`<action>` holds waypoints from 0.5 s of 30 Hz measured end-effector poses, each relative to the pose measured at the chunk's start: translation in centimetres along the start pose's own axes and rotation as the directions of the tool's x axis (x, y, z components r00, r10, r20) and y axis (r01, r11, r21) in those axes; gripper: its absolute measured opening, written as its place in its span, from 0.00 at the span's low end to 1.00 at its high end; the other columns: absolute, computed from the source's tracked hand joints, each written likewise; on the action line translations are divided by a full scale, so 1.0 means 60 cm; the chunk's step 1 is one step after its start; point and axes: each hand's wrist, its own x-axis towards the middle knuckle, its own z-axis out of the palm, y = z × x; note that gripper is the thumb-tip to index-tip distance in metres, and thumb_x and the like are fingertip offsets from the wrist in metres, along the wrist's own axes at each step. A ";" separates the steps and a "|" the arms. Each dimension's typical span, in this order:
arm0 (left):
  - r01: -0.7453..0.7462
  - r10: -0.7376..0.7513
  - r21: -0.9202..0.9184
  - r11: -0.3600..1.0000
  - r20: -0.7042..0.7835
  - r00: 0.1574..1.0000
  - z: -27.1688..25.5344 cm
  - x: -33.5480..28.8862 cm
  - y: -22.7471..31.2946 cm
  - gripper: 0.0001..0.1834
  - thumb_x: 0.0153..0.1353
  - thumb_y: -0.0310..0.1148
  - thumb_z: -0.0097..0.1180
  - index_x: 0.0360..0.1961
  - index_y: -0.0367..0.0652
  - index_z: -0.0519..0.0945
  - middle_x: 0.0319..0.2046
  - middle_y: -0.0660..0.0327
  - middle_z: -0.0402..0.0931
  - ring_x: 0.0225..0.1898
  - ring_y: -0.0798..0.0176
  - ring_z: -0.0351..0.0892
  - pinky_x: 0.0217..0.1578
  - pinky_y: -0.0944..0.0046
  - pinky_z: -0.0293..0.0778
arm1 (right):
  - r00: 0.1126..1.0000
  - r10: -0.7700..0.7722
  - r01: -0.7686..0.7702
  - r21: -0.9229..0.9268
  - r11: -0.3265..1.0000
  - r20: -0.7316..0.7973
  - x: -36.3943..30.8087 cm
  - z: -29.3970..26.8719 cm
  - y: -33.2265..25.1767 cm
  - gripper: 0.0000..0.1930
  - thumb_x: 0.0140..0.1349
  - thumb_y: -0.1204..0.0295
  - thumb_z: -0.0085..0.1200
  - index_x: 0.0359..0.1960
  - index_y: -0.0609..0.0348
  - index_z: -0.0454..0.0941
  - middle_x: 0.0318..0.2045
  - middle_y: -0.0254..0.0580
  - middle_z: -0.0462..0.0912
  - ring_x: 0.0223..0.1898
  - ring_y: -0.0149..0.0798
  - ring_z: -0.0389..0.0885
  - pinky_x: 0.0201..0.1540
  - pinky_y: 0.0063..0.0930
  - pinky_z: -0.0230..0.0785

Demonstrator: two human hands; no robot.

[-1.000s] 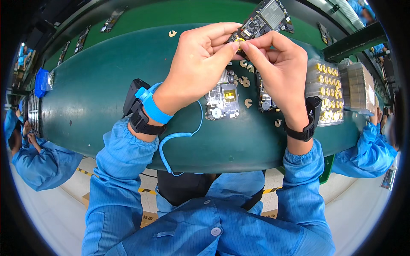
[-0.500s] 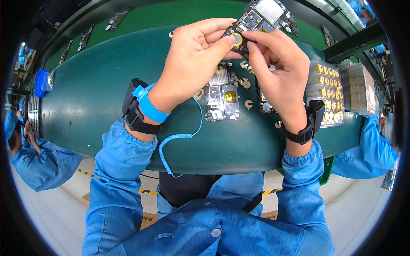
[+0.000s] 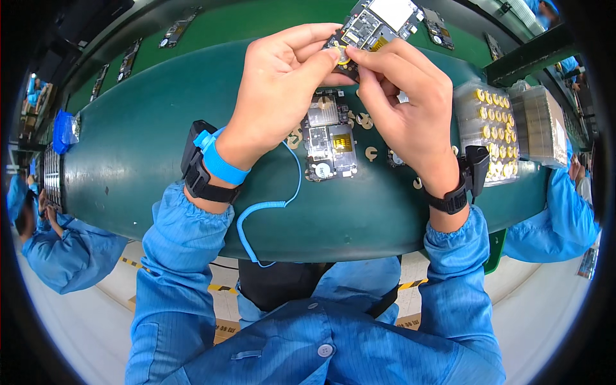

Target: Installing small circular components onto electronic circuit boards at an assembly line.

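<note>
Above the far part of the table, a dark circuit board (image 3: 363, 31) is held tilted between my hands. My left hand (image 3: 273, 90) is closed on its lower left corner, with the thumb on top beside a round, yellow-rimmed coin cell (image 3: 343, 58). My right hand (image 3: 410, 96) pinches at the same end, its index fingertip touching the cell's rim and its thumb by the board's edge. Below my hands lie another circuit board (image 3: 330, 142) and small, pale C-shaped pieces (image 3: 371, 153). A third board (image 3: 395, 158) is mostly hidden beneath my right hand.
To the right stands a clear tray (image 3: 471, 131) of yellow-rimmed cells, beside a stack of clear trays (image 3: 541, 131). A coiled blue cord (image 3: 262, 206) runs from my left wrist strap. Several boards rest on the green surface (image 3: 224, 22) beyond. Co-workers' blue sleeves show at both sides.
Both hands and the held board have shifted slightly left and away from me. My right index fingertip has moved onto the coin cell's rim.
</note>
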 end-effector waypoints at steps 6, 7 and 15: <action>-0.019 0.019 -0.032 0.999 0.021 1.000 0.003 0.003 -0.009 0.21 0.72 0.21 0.55 0.63 0.25 0.74 0.53 0.47 0.83 0.51 0.61 0.86 0.53 0.61 0.86 | 1.000 -0.004 0.004 -0.008 1.000 -0.005 -0.002 -0.003 0.003 0.12 0.57 0.84 0.62 0.42 0.63 0.87 0.30 0.40 0.80 0.21 0.35 0.78 0.24 0.28 0.70; -0.033 0.033 -0.026 0.999 0.027 0.999 0.003 0.002 -0.010 0.21 0.71 0.21 0.56 0.63 0.25 0.74 0.53 0.47 0.83 0.51 0.60 0.86 0.53 0.61 0.85 | 1.000 -0.001 0.001 -0.019 1.000 0.002 -0.003 -0.004 0.003 0.12 0.56 0.84 0.62 0.43 0.63 0.86 0.30 0.40 0.80 0.21 0.36 0.78 0.25 0.29 0.71; -0.040 0.040 -0.020 0.999 0.005 0.999 0.005 -0.001 -0.004 0.22 0.71 0.20 0.57 0.64 0.25 0.74 0.53 0.48 0.83 0.51 0.61 0.86 0.53 0.61 0.85 | 1.000 -0.018 0.019 -0.049 0.999 0.007 -0.007 0.001 -0.001 0.14 0.56 0.85 0.62 0.45 0.63 0.86 0.31 0.43 0.80 0.25 0.40 0.80 0.28 0.32 0.73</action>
